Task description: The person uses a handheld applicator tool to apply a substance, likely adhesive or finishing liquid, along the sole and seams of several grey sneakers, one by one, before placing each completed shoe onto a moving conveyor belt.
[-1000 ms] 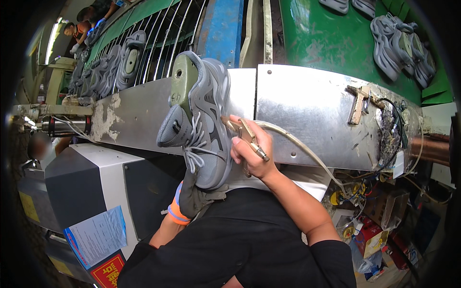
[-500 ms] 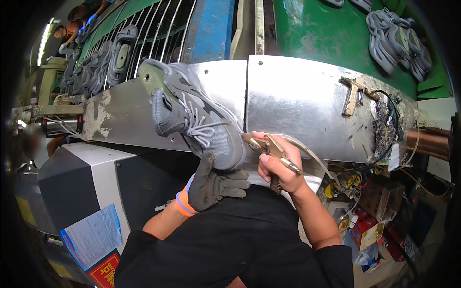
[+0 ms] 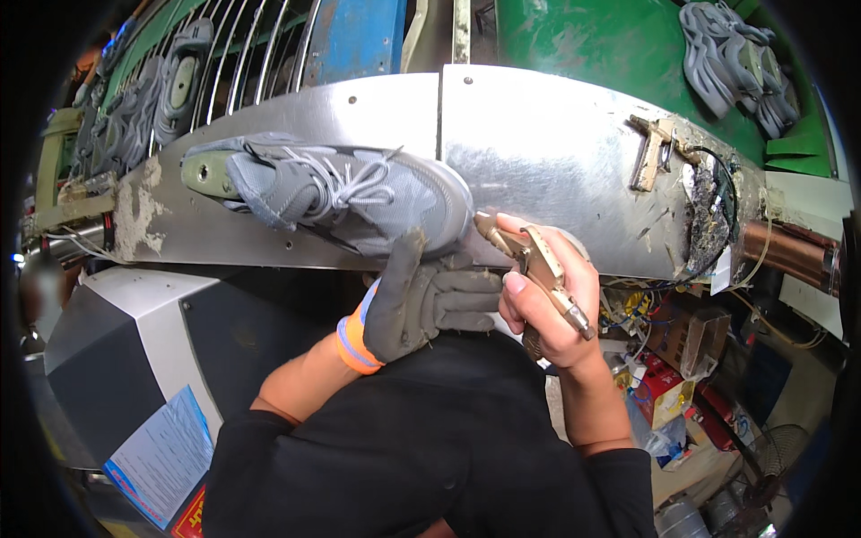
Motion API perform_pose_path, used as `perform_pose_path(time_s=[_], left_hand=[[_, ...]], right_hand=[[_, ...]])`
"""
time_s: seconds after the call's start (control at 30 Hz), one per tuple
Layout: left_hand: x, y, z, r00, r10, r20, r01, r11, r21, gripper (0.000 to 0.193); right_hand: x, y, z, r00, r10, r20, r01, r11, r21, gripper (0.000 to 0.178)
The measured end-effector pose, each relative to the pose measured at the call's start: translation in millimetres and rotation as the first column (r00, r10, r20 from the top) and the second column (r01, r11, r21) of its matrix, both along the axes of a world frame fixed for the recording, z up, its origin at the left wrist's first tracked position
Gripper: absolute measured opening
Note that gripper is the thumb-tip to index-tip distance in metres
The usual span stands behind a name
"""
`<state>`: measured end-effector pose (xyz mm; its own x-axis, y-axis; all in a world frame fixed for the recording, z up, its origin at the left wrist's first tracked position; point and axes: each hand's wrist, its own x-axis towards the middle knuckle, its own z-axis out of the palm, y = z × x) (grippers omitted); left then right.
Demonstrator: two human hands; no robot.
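Observation:
A grey lace-up sneaker (image 3: 381,202) lies on its side across the metal ledge, toe to the right. An olive-green last (image 3: 211,172) with a hole shows at its ankle end. My left hand (image 3: 426,305), in a dark grey glove with an orange cuff, is at the toe; its thumb touches the sneaker and its fingers stretch out flat to the right. My bare right hand (image 3: 556,296) is wrapped round a brass-coloured, pistol-shaped air gun (image 3: 538,269). The gun's tip is just right of the toe, apart from it.
A similar gun (image 3: 653,154) lies at the right of the metal ledge (image 3: 538,179), near a dark hose. More grey sneakers (image 3: 740,67) lie on the green surface (image 3: 583,45); others (image 3: 182,81) stand beside metal bars at left. Cluttered boxes (image 3: 664,390) fill the lower right.
The sneaker has turned from slanted to nearly level in the picture, its ankle end swinging left. Both hands have shifted slightly right, the right one still holding the air gun. The view has moved too.

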<state>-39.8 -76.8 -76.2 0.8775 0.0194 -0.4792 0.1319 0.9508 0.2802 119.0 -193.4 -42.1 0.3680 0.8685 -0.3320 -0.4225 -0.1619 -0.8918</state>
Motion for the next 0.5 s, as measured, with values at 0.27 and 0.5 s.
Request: perform_pose_path(time_s=[0.27, 0.5], left_hand=[[11, 8, -15, 0.994, 0.101, 0.048, -0.099, 0.994, -0.038, 0.073], [29, 25, -8, 0.998, -0.031, 0.052, 0.012, 0.944, 0.331, 0.064]], right_hand=[[-36, -3, -45, 0.872, -0.224, 0.435, 0.142, 0.967, 0.213, 0.051], [-13, 10, -71, 0.941, -0.190, 0.278, 0.122, 0.962, 0.246, 0.048]])
